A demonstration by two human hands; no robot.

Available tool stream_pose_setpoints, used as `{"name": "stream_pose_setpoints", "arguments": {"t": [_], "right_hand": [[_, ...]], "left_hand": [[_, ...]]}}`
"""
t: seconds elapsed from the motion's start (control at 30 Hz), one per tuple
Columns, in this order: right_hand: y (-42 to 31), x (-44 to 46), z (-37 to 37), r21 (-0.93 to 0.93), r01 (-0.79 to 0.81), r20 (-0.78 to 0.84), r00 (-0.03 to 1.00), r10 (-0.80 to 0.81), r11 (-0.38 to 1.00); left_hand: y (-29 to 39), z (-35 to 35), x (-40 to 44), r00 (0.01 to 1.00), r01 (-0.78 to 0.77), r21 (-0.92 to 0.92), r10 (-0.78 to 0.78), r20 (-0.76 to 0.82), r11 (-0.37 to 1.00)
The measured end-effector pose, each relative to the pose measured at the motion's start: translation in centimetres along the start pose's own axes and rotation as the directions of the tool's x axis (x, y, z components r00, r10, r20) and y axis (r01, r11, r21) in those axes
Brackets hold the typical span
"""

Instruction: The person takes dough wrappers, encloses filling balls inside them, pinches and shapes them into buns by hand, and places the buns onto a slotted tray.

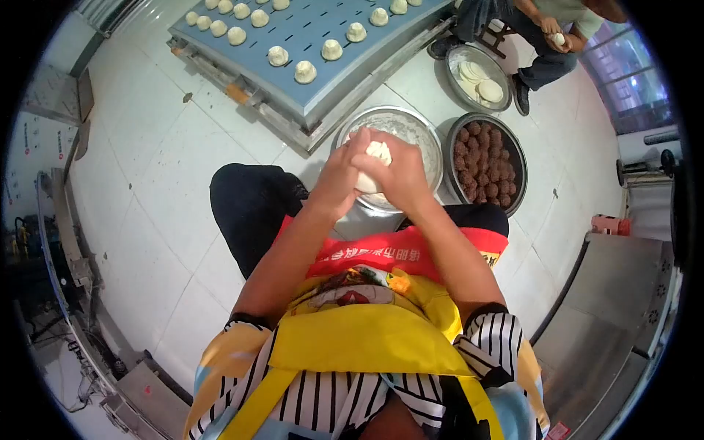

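Both of my hands are closed round one pale dough bun (370,182), whose gathered, pleated top shows between the fingers. My left hand (341,172) wraps its left side, and my right hand (400,167) curls round its right side and top. The bun is held above a metal bowl (422,128) with a white, floury inside. Just right of that bowl stands a dark-rimmed bowl (522,176) holding several brown balls of filling (480,161).
A blue slotted tray (293,40) with several shaped buns stands on a metal frame ahead. Flat dough rounds (490,90) lie in a bowl (458,88) near a seated person (550,51) holding a dough piece. A metal cabinet (594,293) stands at right.
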State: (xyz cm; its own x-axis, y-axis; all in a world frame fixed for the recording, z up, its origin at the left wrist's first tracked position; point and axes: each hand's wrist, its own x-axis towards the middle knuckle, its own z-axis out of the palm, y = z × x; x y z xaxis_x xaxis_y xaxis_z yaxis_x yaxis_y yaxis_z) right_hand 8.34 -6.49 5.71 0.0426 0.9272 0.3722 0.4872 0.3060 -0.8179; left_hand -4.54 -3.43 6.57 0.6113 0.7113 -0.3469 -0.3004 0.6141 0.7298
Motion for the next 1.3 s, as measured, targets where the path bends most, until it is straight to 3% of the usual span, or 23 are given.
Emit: {"name": "stream_pose_setpoints", "arguments": {"t": [0.07,0.17,0.2,0.23,0.3,0.37,0.43,0.47,0.57,0.6,0.67,0.7,0.73,0.8,0.87,1.0,1.03,1.07,1.13,1.17,1.2,1.27,1.3], "right_hand": [[-2.1,0.3,-1.1,0.312,-0.208,0.214,0.966,0.145,0.927],[-3.0,0.4,-1.7,0.308,-0.242,0.252,0.953,0.167,0.92],[-2.1,0.3,-1.0,0.214,-0.139,0.117,0.986,0.115,0.967],[-1.3,0.4,-0.4,0.103,-0.04,-0.012,0.999,0.042,0.994],[-1.8,0.4,-0.5,0.185,-0.149,0.069,0.988,0.139,0.971],[-3.0,0.6,-1.9,0.328,-0.366,0.302,0.914,0.271,0.871],[-2.9,0.4,-1.7,0.359,-0.449,0.341,0.879,0.333,0.818],[-2.6,0.4,-1.5,0.358,-0.453,0.311,0.882,0.353,0.816],[-1.5,0.4,-0.4,-0.062,-0.036,0.051,0.998,0.039,0.997],[-1.3,0.6,-0.7,0.022,-0.055,0.126,0.991,0.052,0.998],[-3.4,0.8,-1.9,0.216,-0.375,0.36,0.889,0.283,0.902],[-3.5,0.8,-1.9,0.209,-0.398,0.352,0.883,0.311,0.893],[-3.6,0.9,-1.9,0.204,-0.421,0.344,0.876,0.338,0.884],[-2.3,0.8,-0.5,0.006,-0.218,0.059,0.974,0.217,0.976],[-2.1,1.3,-0.6,0.12,-0.231,0.173,0.963,0.209,0.966],[-2.2,1.0,-1.4,0.234,-0.379,0.346,0.893,0.288,0.895],[-2.2,1.2,-1.4,0.22,-0.434,0.365,0.867,0.339,0.874],[-1.2,1.3,-1.1,-0.016,-0.251,0.284,0.927,0.245,0.968],[-0.8,1.6,-0.4,0.016,-0.153,0.198,0.969,0.147,0.988],[-1.1,1.4,-0.2,0.03,-0.112,0.153,0.982,0.106,0.993],[-1.5,1.2,-0.2,0.235,-0.087,0.144,0.988,0.054,0.968],[-2.3,1.2,-1.2,0.217,-0.302,0.32,0.92,0.225,0.928],[-2.4,1.2,-1.5,0.192,-0.401,0.404,0.864,0.3,0.896]], "left_hand": [[-0.1,-0.2,0.0,1.0,-0.009,0.001,0.009,-0.013,1.0],[0.6,-0.8,0.0,0.991,0.097,0.077,-0.104,0.087,0.992],[-1.0,-1.0,0.7,0.999,-0.04,-0.04,0.041,0.035,0.998],[-0.9,-0.2,0.5,0.998,-0.049,-0.097,0.046,-0.032,0.994],[-0.4,1.1,-0.5,0.985,-0.064,-0.205,0.029,-0.168,0.977],[-0.4,-0.8,-0.3,0.998,0.06,-0.098,-0.062,-0.015,0.993],[0.7,-1.8,-0.6,0.967,0.193,0.053,-0.199,0.161,0.98],[0.1,-1.1,-0.5,0.99,0.109,0.04,-0.112,0.081,0.993],[-1.2,0.0,0.2,0.986,-0.057,-0.255,0.013,-0.169,0.965],[-1.4,-0.5,0.0,0.991,-0.031,-0.247,-0.002,-0.133,0.969],[0.0,-1.4,-0.6,0.992,0.115,-0.11,-0.107,0.072,0.987],[0.5,-1.6,-0.7,0.972,0.171,-0.033,-0.163,0.17,0.985],[-0.7,-1.0,0.0,0.999,0.024,-0.062,-0.022,0.031,0.998],[-1.9,0.4,-0.1,0.994,-0.074,-0.219,0.054,-0.094,0.973],[-2.5,0.1,0.3,0.986,-0.125,-0.293,0.086,-0.142,0.948],[-0.6,-2.2,-0.5,0.977,0.183,-0.085,-0.171,0.13,0.979],[-1.0,-1.7,-0.4,0.994,0.11,-0.153,-0.105,0.041,0.982],[-1.7,-0.6,-0.2,0.998,0.03,-0.214,-0.043,-0.055,0.976],[-1.9,0.2,0.2,0.985,-0.109,-0.276,0.066,-0.158,0.955],[-1.6,-0.1,0.0,0.994,-0.068,0.01,0.069,-0.087,0.998],[-0.9,-0.7,-0.4,0.999,-0.039,0.296,0.047,-0.018,0.954],[-0.5,-2.8,0.1,0.975,0.188,0.011,-0.188,0.119,0.982],[-1.1,-2.5,0.3,0.989,0.144,-0.082,-0.139,0.058,0.986]]}}
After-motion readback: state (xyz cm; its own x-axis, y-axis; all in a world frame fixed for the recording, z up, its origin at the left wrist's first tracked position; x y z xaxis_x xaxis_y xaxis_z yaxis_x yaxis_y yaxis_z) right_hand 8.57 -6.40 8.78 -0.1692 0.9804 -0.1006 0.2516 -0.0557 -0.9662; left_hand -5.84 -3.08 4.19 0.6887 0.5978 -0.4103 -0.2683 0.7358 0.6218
